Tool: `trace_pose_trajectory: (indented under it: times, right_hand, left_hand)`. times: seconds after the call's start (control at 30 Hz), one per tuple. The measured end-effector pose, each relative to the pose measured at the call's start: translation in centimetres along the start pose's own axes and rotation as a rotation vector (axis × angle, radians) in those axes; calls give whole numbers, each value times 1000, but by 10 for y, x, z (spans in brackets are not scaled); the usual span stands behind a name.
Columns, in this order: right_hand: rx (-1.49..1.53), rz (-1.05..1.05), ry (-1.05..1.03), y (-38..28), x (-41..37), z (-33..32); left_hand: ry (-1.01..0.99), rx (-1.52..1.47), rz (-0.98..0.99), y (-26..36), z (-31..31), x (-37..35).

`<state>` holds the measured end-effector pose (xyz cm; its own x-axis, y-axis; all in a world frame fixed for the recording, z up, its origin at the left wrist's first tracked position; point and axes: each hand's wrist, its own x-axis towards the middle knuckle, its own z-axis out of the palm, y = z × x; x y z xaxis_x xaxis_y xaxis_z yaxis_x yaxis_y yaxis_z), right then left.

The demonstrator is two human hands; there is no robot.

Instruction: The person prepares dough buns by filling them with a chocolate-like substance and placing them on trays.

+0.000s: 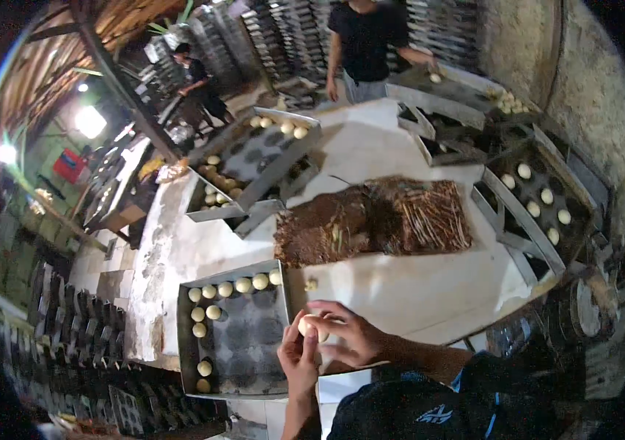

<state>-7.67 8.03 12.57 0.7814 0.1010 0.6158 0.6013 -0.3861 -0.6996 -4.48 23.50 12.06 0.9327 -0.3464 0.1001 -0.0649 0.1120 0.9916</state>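
My left hand (pixel 299 361) is closed on a pale dough ball (pixel 304 325), gripped between thumb and fingers. My right hand (pixel 353 334) curls over the same ball from the right, its fingers bent and slightly blurred; part of the dough is hidden behind them. Just left of my hands, a dark metal tray (pixel 180 323) bears several round dough balls along its back and left sides. Small dough crumbs (pixel 311 284) lie on the white table (pixel 386 293) beyond my fingers. Farther back on the table spreads a dark brown, sticky-looking slab (pixel 371 224), its right part scored with lines.
More trays with dough balls stand at the back left (pixel 243 194) and on the right (pixel 576 198). Across the table a person in a dark shirt (pixel 367 44) reaches to a tray (pixel 430 106). Another person (pixel 195 81) stands farther back. Stacked metal trays (pixel 70 315) fill the lower left.
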Motion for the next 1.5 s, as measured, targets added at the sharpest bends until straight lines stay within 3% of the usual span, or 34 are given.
trace_pose_trajectory:
  times: [0.07, 0.1, 0.13, 0.2, 0.23, 0.27, 0.33, 0.37, 0.4, 0.47, 0.5, 0.53, 0.6, 0.63, 0.67, 0.73, 0.77, 0.87, 0.9, 0.93, 0.97, 1.07, 1.13, 1.27, 1.33, 1.47, 1.5]
  right_hand:
    - [26, 69, 113, 1, -9, -2]
    - [123, 104, 205, -22, 1, -2]
    - [131, 84, 177, -28, -2, 2]
    - [144, 55, 56, -43, -14, 19]
    - [70, -59, 185, -61, -14, 28]
    - [75, -35, 231, -68, -24, 41]
    - [122, -97, 223, -78, -40, 73]
    - [65, -71, 181, -80, -49, 86]
    - [7, -43, 138, -81, -59, 99]
    - [577, 348, -250, -63, -73, 120]
    - [268, 124, -160, -56, -81, 131]
    - [-33, -110, -65, -61, -82, 135]
    - [-13, 71, -127, -90, -89, 128]
    - [87, 125, -103, -101, -90, 125]
    - [289, 180, -36, -118, -91, 126]
    - [234, -5, -70, -114, -99, 125]
    - [295, 136, -16, -121, -103, 125]
    - [246, 191, -59, -119, -99, 105]
    - [220, 156, -72, -112, -95, 96]
    - [313, 252, -35, -102, -97, 90]
    - [258, 266, -32, -89, -99, 80]
    - [170, 344, 6, -57, -110, 37]
    - [-33, 392, -16, -44, -114, 7]
    - [-83, 521, -2, 12, -141, -38]
    - [-21, 630, 39, 49, -174, -50]
    - [-219, 424, -444, 92, -207, -89]
    - [-200, 472, -369, 97, -206, -102]
  left_hand:
    - [213, -53, 66, 16, 15, -15]
    - [239, 88, 127, 17, 17, -28]
    - [262, 248, 321, 9, 19, -40]
    - [398, 452, 425, 3, 28, -79]
    - [415, 391, 456, 3, 26, -93]
    - [443, 399, 455, 6, 20, -104]
    - [289, 142, 413, 17, 7, -124]
    - [317, 139, 406, 20, 1, -138]
    - [328, 177, 253, 23, -5, -153]
    - [348, 240, -53, 25, -18, -184]
    - [443, 350, 62, 12, -21, -196]
    - [478, 344, 51, 10, -22, -208]
    - [488, -483, -107, 7, -26, -230]
    - [501, -651, -110, -2, -27, -237]
    - [509, -502, -116, -10, -23, -242]
    - [336, -328, -106, -32, -10, -254]
    - [342, -405, -149, -31, -12, -254]
    - [313, -813, -315, 13, -10, -241]
    - [260, -784, -360, 12, -13, -235]
    - [269, -786, -359, -1, -18, -231]
    - [135, -659, -445, -22, -25, -224]
    - [36, -562, -478, -20, -3, -201]
    - [-98, -536, -317, -16, 15, -183]
    - [-203, -536, -263, -13, 40, -140]
    - [-119, -532, -349, -37, 44, -123]
    - [122, -417, -419, -83, 54, -87]
    - [160, -433, -361, -76, 64, -80]
